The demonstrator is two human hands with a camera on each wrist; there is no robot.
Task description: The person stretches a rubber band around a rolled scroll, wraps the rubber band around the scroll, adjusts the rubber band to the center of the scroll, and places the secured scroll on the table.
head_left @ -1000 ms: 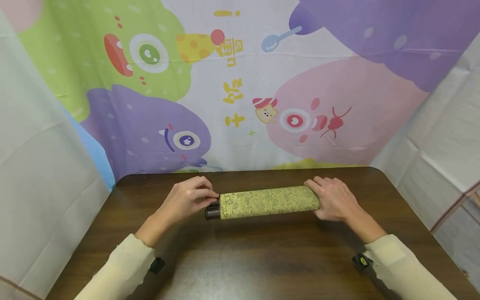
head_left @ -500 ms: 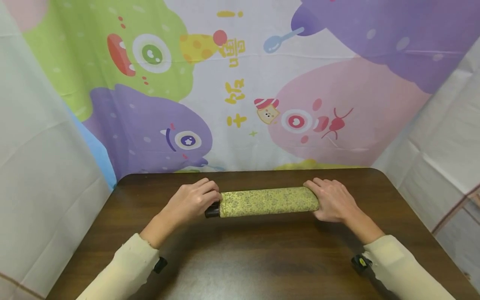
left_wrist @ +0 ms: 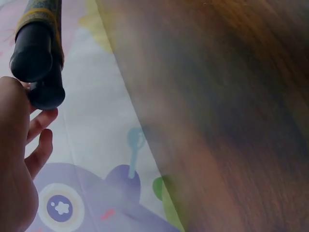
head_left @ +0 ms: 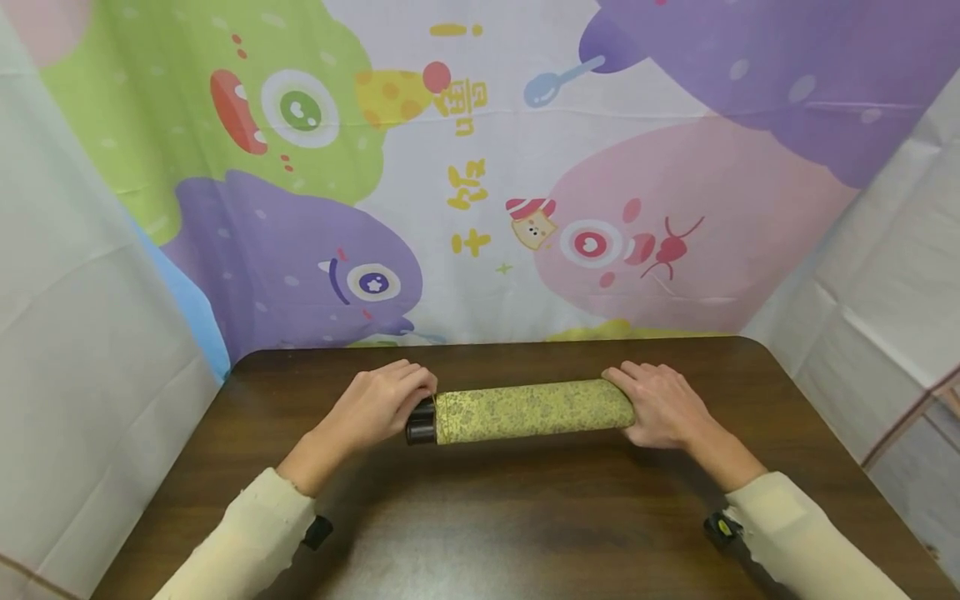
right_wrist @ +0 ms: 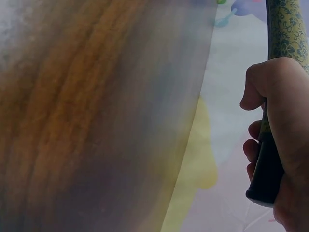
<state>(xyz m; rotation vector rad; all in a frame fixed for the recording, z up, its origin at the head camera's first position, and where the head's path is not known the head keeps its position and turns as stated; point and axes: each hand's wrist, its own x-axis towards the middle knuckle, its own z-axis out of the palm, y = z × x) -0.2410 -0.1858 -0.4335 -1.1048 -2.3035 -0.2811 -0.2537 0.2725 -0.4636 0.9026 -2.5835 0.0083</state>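
Note:
A rolled scroll (head_left: pixel 525 412) in yellow-green patterned brocade is held level above the dark wooden table. Its two rolls lie side by side, with black roller ends (head_left: pixel 422 432) sticking out on the left. My left hand (head_left: pixel 382 404) holds the upper roller end with bent fingers; its thumb is hidden in the head view. In the left wrist view, fingers (left_wrist: pixel 41 150) show behind the two round black knobs (left_wrist: pixel 31 55). My right hand (head_left: pixel 663 406) grips the scroll's right end. Another black roller end (right_wrist: pixel 265 174) juts out below that hand in the right wrist view.
The brown wooden table (head_left: pixel 525 525) spreads below both hands. A cartoon-printed cloth (head_left: pixel 480 308) hangs behind its far edge. Pale cloth walls stand at left and right. A dark strapped device (head_left: pixel 317 532) sits at the left wrist, another (head_left: pixel 722 527) at the right.
My left fingers closed over the roller end, covering more of it half a second ago, then shifted so both black ends show again. The scroll has dipped slightly; the right hand keeps its grip.

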